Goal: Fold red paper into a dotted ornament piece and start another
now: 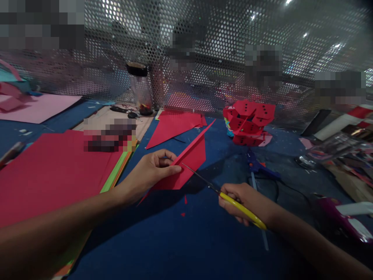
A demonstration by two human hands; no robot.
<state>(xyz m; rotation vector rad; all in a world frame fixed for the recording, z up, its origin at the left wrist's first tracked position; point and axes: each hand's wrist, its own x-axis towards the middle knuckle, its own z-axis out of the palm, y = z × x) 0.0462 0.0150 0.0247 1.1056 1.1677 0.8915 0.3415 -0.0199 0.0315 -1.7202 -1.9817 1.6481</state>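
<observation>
- While the left hand (pixel 157 167) is holding the paper (pixel 194 157) up over the bench (pixel 140 249), its thumb is pressing on the front and its other fingers are curling behind.
- The right hand (pixel 239 202) is gripping the scissors (pixel 233 202), with its fingers wrapping around the yellow handles.
- The scissors are pointing at the paper, and their tip is showing right by the left thumb; whether they are biting in or only lying in front, I cannot tell.
- The paper is looking folded, with a slim flap running along its top edge and a long, thin point sticking up and away.
- It is seeming very light, so a soft pinch should be doing the job.
- It is standing out from the fingers without drooping, so it is looking a bit stiff, but a hard squeeze could be leaving a crease.
- It is probably not being very slippery, yet the thin point is looking easy to bend or tear.
- The wide part near the fold is seeming best for pinching, with the thumb sitting farther back from the sharp tip.
- Two tiny red bits (pixel 183 214) are lying on the bench below, and big red pieces (pixel 175 126) are resting behind.
</observation>
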